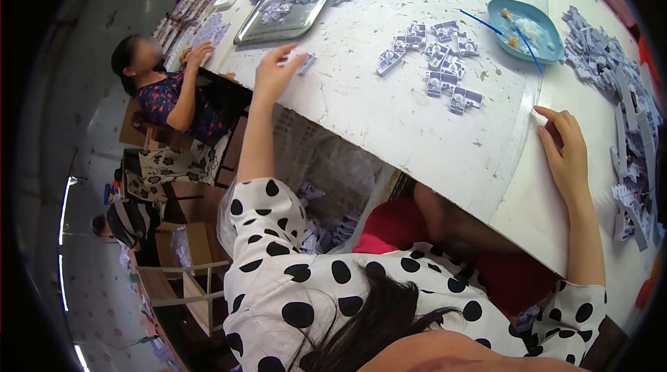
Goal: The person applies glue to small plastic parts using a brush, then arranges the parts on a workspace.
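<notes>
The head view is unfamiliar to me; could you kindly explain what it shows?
No machine here: a wide camera worn on someone's head looks down, so straight edges bend. On the white table lie loose pale plastic parts, a metal tray and a blue dish. The left hand is at a single part; whether it grips it is unclear. The right hand seems to pinch something small and white. A co-worker sits at left.

the right hand [565,137] touches a white bit [539,118] too small to identify.
</notes>
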### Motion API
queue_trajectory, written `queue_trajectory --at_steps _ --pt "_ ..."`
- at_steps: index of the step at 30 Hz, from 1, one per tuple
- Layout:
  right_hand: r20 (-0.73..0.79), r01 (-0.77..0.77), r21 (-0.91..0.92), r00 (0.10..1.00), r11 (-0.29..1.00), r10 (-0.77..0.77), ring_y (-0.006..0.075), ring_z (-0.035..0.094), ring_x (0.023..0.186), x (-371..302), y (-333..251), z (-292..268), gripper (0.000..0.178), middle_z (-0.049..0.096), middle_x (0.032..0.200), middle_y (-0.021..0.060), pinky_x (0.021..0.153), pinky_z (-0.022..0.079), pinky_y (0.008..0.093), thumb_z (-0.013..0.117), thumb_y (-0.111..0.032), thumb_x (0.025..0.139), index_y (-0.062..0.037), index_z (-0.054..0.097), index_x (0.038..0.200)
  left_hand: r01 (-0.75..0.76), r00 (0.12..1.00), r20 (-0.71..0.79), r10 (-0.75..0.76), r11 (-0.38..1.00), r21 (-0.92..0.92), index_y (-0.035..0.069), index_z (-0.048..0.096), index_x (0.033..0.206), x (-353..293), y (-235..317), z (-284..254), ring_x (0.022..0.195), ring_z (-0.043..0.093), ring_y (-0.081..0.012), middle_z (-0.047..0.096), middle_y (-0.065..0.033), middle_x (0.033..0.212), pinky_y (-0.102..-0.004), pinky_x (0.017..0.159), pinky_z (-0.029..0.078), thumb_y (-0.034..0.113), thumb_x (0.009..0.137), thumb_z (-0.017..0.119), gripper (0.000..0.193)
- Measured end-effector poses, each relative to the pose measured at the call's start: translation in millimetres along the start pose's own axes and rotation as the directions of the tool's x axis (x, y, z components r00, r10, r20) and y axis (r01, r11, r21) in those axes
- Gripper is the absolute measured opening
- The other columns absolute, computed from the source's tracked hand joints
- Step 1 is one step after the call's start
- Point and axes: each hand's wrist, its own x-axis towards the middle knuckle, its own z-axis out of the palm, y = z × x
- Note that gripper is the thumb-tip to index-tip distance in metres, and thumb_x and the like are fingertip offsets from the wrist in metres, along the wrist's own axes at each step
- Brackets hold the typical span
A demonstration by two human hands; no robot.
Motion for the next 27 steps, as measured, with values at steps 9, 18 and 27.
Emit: queue_trajectory --at_steps 9,18,27 --pt "-0.007 -0.012 0.005 1.000 1.000 0.012 0.0176 0.051 0.076 -1 0 -5 0.031 0.048 0.082 0.0063 0.070 0.044 0.0287 0.061 0.003 0.087 -0.0049 0.066 0.116 -0.015 0.998 0.054 0.019 0.998 -0.064 0.005 0.073 0.109 9 43 44 0.082 0.065 -0.0184 0.065 -0.0097 0.099 -0.0303 0.077 0.053 0.021 0.081 0.076 0.032" --pt "0.020 0.004 0.012 1.000 1.000 -0.004 0.0186 0.054 0.078 1 -1 -6 0.030 0.051 0.084 0.0075 0.071 0.046 0.0293 0.062 0.003 0.087 -0.0058 0.066 0.115 -0.313 0.935 0.150 0.321 0.947 -0.079 0.005 0.071 0.110 67 114 122 0.086 0.066 -0.0178 0.064 -0.0095 0.097 -0.0303 0.077 0.052 0.021 0.085 0.074 0.031" --pt "0.041 -0.047 0.049 0.998 0.998 0.045 0.0202 0.055 0.080 -5 -1 -13 0.030 0.051 0.084 0.0079 0.075 0.047 0.0299 0.062 0.003 0.086 -0.0055 0.066 0.114 -0.253 0.919 0.279 0.279 0.959 -0.129 0.006 0.068 0.120 120 134 171 0.098 0.068 -0.0221 0.068 -0.0126 0.118 -0.0312 0.087 0.053 0.024 0.087 0.072 0.038"
